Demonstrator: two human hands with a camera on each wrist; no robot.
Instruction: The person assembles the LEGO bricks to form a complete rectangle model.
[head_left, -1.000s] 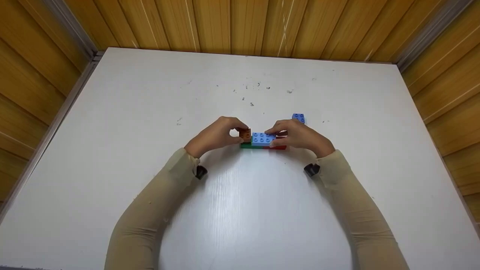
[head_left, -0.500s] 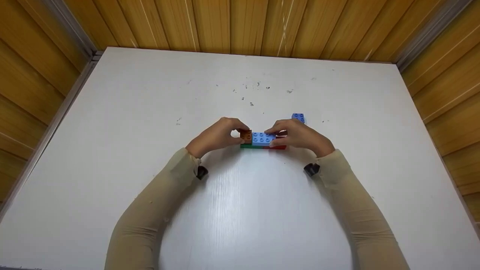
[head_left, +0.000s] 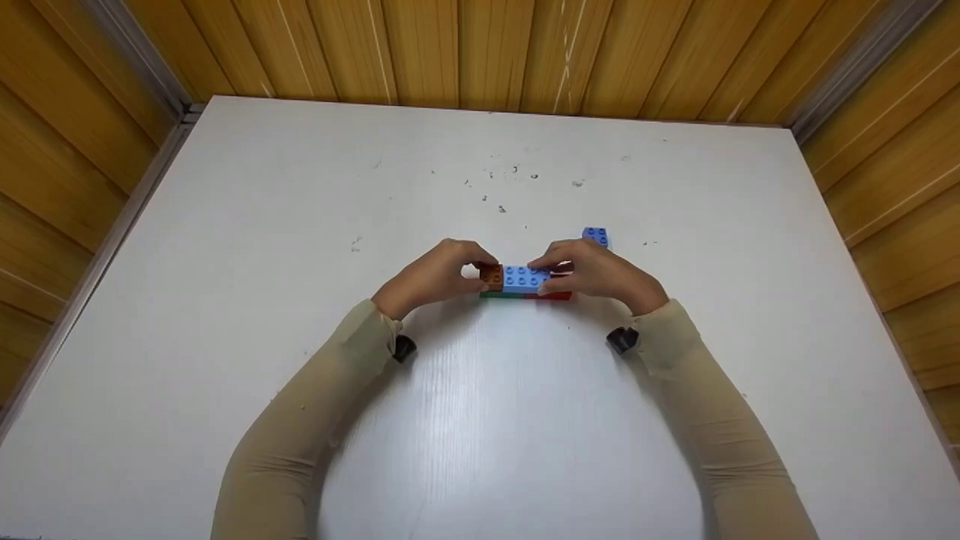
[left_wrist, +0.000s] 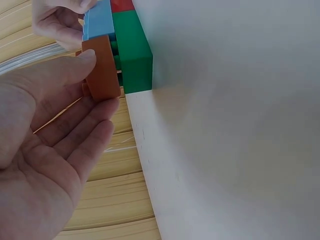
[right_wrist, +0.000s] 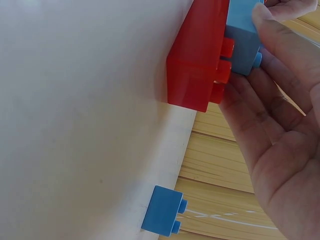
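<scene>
My left hand [head_left: 435, 274] pinches a small orange-brown toy building brick [left_wrist: 103, 72] between thumb and fingers. That brick is over the end of a green brick [left_wrist: 134, 52], whose studs still show in a narrow gap beneath it. A longer light blue brick [head_left: 517, 278] sits right beside the brown one, across the green brick and a red brick [right_wrist: 192, 70]. The red and green bricks stand end to end on the table. At the light blue brick's right end, my right hand [head_left: 604, 274] grips it by its long sides. Several red studs lie bare at that end.
A small blue brick [head_left: 595, 235] stands alone on the white table [head_left: 465, 420], just behind my right hand. Wood-patterned panels [head_left: 487, 52] rise beyond the far edge and at both sides. Dark scuff marks dot the tabletop's far half.
My left hand has brought the brown brick slightly toward me, so it now lines up with the light blue brick. The right hand keeps its grip with no clear movement.
</scene>
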